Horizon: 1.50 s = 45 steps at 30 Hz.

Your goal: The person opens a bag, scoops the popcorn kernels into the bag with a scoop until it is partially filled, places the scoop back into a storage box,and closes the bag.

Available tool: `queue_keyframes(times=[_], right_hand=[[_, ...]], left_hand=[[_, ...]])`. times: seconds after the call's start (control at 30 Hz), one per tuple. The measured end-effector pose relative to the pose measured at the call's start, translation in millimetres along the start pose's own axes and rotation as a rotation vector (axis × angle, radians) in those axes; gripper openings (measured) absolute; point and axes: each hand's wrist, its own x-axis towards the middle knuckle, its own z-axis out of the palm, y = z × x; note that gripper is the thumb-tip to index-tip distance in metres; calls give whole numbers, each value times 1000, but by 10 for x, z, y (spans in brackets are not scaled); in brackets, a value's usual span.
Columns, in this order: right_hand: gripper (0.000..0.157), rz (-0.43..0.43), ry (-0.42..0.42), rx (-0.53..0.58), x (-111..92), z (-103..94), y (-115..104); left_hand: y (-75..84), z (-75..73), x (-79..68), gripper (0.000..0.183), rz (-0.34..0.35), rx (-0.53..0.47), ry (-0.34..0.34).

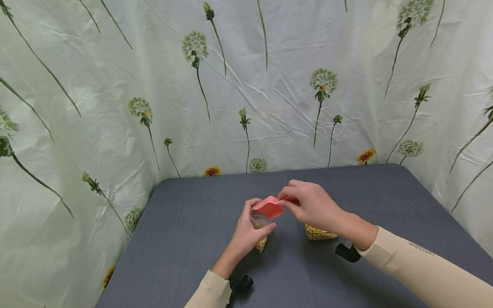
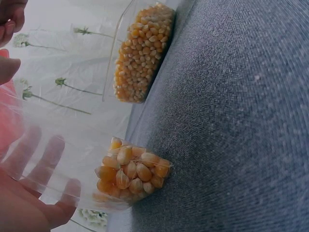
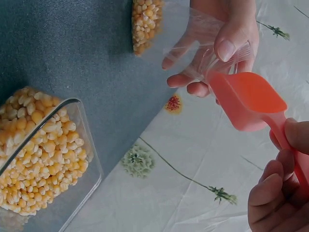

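Note:
My left hand [image 1: 245, 230] holds a clear plastic bag [image 2: 72, 145] by its upper part, the thumb in front and the fingers behind. Corn kernels [image 2: 130, 171] fill the bag's bottom corner, close above the table. With my right hand [image 1: 316, 204] I pinch the handle of a coral-pink scoop [image 3: 241, 104]. The scoop is tilted and its front edge is at the bag's mouth. No kernels show in the visible part of its bowl. Below my right hand stands a clear container [image 3: 94, 166] holding many corn kernels [image 3: 46, 169], partly hidden in the head view.
A dark grey cloth-covered table [image 1: 190, 215] lies beneath both hands. Behind it hangs a pale curtain [image 1: 268, 100] printed with dandelions. Black wrist mounts [image 1: 347, 252] sit under both forearms.

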Motion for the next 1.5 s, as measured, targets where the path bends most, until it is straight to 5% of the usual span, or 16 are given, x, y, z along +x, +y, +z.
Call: queue_keyframes(times=[0.37, 0.77, 1.03, 1.37, 1.5], right_hand=[[8, 48, 22, 51, -66, -90, -1], [7, 170, 36, 93, -166, -335, 129], [7, 181, 60, 36, -262, -432, 263], [10, 267, 17, -56, -600, -491, 481], [11, 316, -15, -64, -667, -528, 531]], left_hand=[[-52, 2, -1, 64, -16, -14, 2], [-411, -25, 73, 65, 19, 15, 40], [-400, -75, 117, 60, 61, 18, 42], [-408, -20, 99, 60, 23, 2, 5], [-293, -17, 63, 60, 18, 2, -11]])
